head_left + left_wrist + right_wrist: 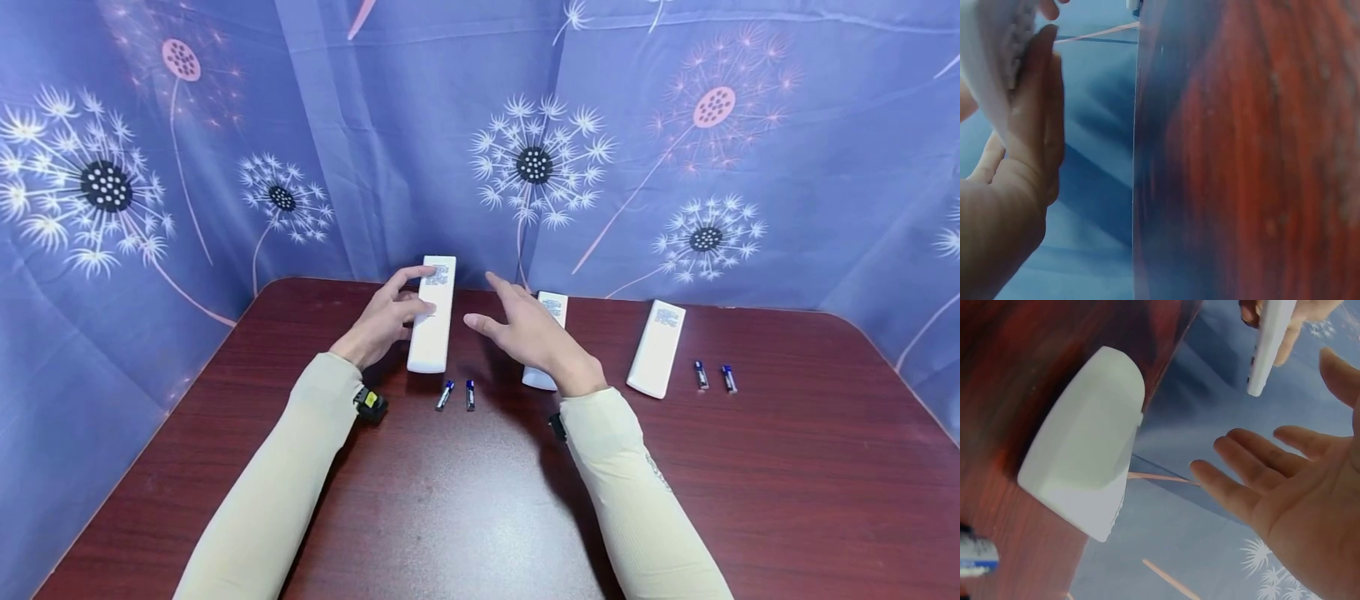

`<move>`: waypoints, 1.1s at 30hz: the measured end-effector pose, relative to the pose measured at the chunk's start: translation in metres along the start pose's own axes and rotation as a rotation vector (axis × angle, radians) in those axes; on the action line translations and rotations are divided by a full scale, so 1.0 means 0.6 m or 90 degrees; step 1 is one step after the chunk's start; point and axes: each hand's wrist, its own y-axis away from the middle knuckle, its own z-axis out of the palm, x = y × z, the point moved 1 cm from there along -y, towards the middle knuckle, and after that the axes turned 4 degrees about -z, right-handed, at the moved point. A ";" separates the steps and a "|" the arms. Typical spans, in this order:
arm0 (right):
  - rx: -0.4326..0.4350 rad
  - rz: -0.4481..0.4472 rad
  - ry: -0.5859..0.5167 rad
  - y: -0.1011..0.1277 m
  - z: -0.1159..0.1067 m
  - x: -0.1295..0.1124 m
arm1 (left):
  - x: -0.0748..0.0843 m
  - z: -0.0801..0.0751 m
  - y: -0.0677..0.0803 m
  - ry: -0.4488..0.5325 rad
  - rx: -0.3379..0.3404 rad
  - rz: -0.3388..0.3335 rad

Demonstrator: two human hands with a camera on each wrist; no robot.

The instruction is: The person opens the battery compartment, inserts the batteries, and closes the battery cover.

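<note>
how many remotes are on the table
3, all white: the left remote gripped by the left hand, the middle remote partly hidden behind the open right hand, the right remote lying alone.

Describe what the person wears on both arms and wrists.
Both arms wear long, snug cream sleeves, the left sleeve and the right sleeve, ending at the wrists. The left hand and right hand are bare. A small black-and-yellow device sits at the left wrist, a black device at the right.

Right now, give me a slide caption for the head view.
Left hand grips a white remote; open right hand hovers beside it, batteries on the table.
</note>
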 end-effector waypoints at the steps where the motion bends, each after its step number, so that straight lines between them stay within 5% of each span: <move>1: 0.003 -0.007 0.000 -0.001 0.001 -0.001 | 0.000 0.001 0.000 -0.001 0.006 0.004; 23: 0.043 -0.133 -0.009 -0.008 0.022 -0.019 | 0.023 0.023 0.005 0.013 0.038 0.088; 33: 0.049 -0.151 -0.027 -0.008 0.024 -0.023 | 0.029 0.022 0.006 0.021 0.041 0.092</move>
